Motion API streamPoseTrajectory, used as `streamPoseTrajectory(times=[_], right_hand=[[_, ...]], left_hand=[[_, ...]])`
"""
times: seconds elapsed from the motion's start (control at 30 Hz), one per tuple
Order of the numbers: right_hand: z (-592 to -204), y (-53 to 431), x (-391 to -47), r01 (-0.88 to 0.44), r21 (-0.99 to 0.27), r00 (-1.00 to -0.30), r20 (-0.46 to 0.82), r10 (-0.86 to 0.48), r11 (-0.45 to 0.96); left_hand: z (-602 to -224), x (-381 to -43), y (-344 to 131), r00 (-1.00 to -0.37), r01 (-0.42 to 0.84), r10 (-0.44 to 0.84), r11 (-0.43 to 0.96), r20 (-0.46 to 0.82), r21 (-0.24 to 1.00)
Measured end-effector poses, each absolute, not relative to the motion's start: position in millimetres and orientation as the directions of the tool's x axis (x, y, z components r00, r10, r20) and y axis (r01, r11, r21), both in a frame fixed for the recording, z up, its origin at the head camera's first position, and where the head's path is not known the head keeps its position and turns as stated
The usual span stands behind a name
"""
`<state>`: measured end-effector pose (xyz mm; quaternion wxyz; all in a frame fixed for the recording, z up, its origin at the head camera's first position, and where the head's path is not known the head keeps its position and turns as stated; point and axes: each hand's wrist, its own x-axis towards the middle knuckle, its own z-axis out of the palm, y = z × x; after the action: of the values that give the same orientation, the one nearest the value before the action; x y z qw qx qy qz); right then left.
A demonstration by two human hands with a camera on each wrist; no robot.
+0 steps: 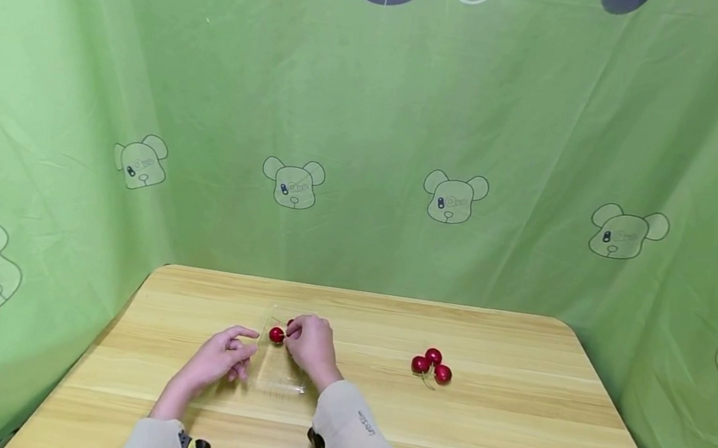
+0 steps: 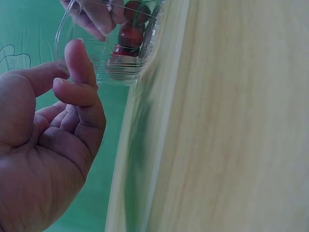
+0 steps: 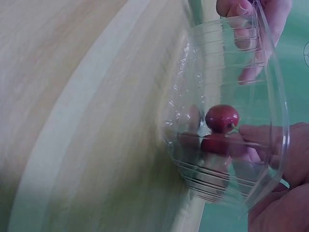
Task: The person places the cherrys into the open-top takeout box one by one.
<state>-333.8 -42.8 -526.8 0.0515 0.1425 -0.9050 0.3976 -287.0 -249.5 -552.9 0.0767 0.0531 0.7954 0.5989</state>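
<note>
A clear plastic box (image 1: 281,383) stands on the table with red cherries inside. My right hand (image 1: 313,345) reaches into it, thumb and finger pinching the stem of a cherry (image 3: 222,118) low in the box. Another cherry (image 3: 215,144) lies right beside that one. In the left wrist view, cherries (image 2: 131,35) show through the box wall in a row. My left hand (image 1: 220,360) is at the box's left side, its fingers loosely bent and the fingertips right at the rim (image 2: 58,36), with nothing held between them.
Three cherries with stems (image 1: 431,366) lie together on the wooden table (image 1: 509,432), to the right of the box. A green curtain (image 1: 377,103) printed with bear faces surrounds the table at the back and sides.
</note>
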Motion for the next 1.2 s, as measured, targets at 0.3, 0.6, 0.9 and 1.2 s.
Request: streamPoseTrajectory(times=[0.3, 0.6, 0.9, 1.2], right_hand=[[-525.8, -41.5, -333.4, -0.321, -0.692, -0.947, 0.229, -0.224, 0.647], [-526.5, -41.5, -333.8, -0.312, -0.694, -0.950, 0.221, -0.220, 0.649], [-525.4, -40.1, -332.8, -0.313, -0.705, -0.950, 0.224, -0.219, 0.636], [-524.8, -36.8, -330.8, -0.325, -0.686, -0.946, 0.232, -0.227, 0.651]], left_hand=[[-551.3, -286.9, -248.8, -0.982, -0.008, 0.180, 0.278, -0.060, 0.961], [-553.9, -287.0, -249.0, -0.982, 0.006, 0.184, 0.285, -0.049, 0.959], [-552.3, -286.8, -247.4, -0.982, -0.007, 0.178, 0.278, -0.059, 0.960], [-551.8, -285.0, -246.3, -0.981, -0.001, 0.186, 0.274, -0.054, 0.962]])
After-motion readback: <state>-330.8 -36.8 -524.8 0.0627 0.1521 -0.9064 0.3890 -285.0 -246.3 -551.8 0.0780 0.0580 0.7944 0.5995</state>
